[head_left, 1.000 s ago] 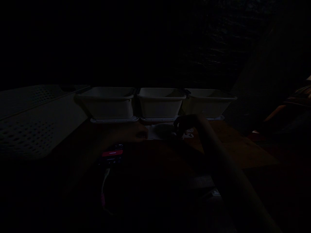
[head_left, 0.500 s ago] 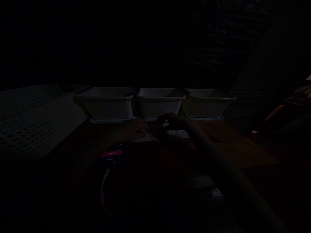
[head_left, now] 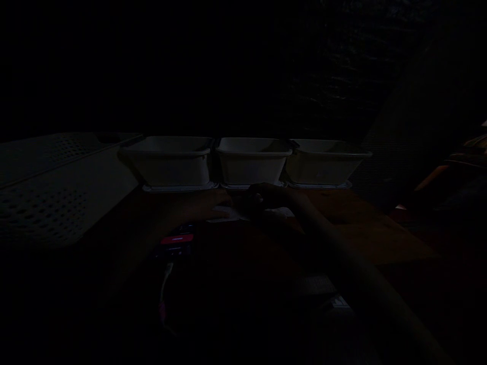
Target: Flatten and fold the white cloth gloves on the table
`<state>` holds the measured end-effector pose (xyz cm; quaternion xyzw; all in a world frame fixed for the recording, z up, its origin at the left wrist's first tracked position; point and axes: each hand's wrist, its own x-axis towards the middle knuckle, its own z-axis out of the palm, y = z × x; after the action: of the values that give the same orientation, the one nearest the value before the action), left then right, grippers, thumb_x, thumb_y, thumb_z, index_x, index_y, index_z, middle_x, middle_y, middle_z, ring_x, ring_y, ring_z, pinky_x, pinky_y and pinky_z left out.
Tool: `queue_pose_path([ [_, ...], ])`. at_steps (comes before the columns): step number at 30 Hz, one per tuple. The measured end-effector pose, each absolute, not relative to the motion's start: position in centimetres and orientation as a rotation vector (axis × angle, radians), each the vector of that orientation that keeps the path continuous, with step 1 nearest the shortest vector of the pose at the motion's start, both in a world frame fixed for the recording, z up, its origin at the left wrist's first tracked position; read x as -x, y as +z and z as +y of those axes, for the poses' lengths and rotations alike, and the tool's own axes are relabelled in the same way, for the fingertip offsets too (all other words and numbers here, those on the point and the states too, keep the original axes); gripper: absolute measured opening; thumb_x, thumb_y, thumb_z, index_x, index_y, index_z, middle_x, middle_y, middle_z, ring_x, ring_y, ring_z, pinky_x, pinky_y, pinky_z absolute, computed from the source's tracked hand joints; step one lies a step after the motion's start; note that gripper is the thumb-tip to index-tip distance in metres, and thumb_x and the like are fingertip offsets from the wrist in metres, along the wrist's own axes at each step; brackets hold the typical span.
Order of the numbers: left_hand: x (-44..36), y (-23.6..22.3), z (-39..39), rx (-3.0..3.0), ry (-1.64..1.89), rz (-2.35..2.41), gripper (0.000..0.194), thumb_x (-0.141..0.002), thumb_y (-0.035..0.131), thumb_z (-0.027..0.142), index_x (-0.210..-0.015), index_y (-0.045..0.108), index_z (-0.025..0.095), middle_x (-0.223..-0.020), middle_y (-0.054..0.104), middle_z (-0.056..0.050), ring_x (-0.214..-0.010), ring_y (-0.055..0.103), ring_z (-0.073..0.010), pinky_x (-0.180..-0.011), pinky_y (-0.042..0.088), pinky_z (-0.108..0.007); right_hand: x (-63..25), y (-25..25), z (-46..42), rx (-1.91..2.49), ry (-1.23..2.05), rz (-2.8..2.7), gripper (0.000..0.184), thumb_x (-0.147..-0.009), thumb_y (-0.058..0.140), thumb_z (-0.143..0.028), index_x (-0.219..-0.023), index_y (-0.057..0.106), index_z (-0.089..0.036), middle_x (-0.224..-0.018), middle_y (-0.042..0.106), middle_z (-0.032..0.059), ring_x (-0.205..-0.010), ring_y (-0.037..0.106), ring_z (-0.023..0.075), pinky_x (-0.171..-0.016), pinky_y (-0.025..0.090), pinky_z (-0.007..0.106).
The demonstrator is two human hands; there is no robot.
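Note:
The scene is very dark. My left hand [head_left: 211,202] reaches in from the left, fingers stretched rightward over a flat white piece [head_left: 224,215], which may be paper or cloth. Facing it, my right hand [head_left: 268,195] is bent at the wrist with its fingers curled together. Whatever they pinch is too dark to make out. More of the white material shows under my right wrist. Both hands are low over the wooden table [head_left: 365,238], just in front of the middle tub [head_left: 253,167].
A pale tub [head_left: 177,167] and another tub [head_left: 323,167] flank the middle one along the back. At left stands a perforated basket [head_left: 102,187]. A lit phone [head_left: 177,239] with a cable [head_left: 164,284] lies near my left forearm. Part of a person [head_left: 431,177] shows at far right.
My right hand has dropped slightly and its fingers have drawn closer together. My left fingers have shifted slightly. The view has moved a touch.

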<state>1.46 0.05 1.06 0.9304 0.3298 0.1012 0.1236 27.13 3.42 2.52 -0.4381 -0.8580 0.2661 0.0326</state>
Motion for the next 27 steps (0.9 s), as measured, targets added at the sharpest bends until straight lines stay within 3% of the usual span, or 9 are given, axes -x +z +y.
queue_pose_path([
  [7,-1.8,1.6,-0.4,-2.683,0.316,0.888,0.035,-0.094,0.062,0.025,-0.129,0.060,0.024,-0.138,0.060,-0.007,-0.123,0.057,-0.0213,-0.103,0.044,-0.032,-27.4,3.5,2.7,1.352,0.876,-2.596,0.057,-0.076,0.073,-0.006,-0.131,0.063,-0.012,-0.133,0.062,0.0119,-0.119,0.062,0.0202,-0.100,0.050,0.026],
  [14,-1.9,1.5,-0.2,-2.676,0.308,0.899,0.035,-0.093,0.063,0.024,-0.127,0.061,0.023,-0.138,0.060,-0.009,-0.123,0.058,-0.0221,-0.104,0.044,-0.035,-27.4,3.6,2.6,1.391,0.808,-2.619,0.050,-0.077,0.071,-0.003,-0.125,0.067,-0.016,-0.135,0.062,0.0102,-0.119,0.062,0.0204,-0.103,0.049,0.028],
  [20,-1.9,1.6,-0.4,-2.683,0.317,0.863,0.036,-0.093,0.062,0.022,-0.129,0.060,0.024,-0.140,0.058,-0.008,-0.125,0.056,-0.0207,-0.104,0.043,-0.033,-27.2,4.5,1.8,1.451,0.873,-2.571,0.046,-0.075,0.071,-0.002,-0.118,0.073,-0.019,-0.120,0.069,0.0090,-0.112,0.065,0.0233,-0.099,0.052,0.031],
  [27,-1.6,1.3,-0.1,-2.700,0.308,0.871,0.037,-0.094,0.061,0.028,-0.131,0.059,0.023,-0.138,0.059,-0.010,-0.121,0.059,-0.0225,-0.101,0.045,-0.033,-28.5,4.1,2.9,1.369,0.783,-2.689,0.057,-0.072,0.078,-0.006,-0.126,0.068,-0.019,-0.138,0.059,0.0110,-0.119,0.061,0.0256,-0.102,0.052,0.035],
])
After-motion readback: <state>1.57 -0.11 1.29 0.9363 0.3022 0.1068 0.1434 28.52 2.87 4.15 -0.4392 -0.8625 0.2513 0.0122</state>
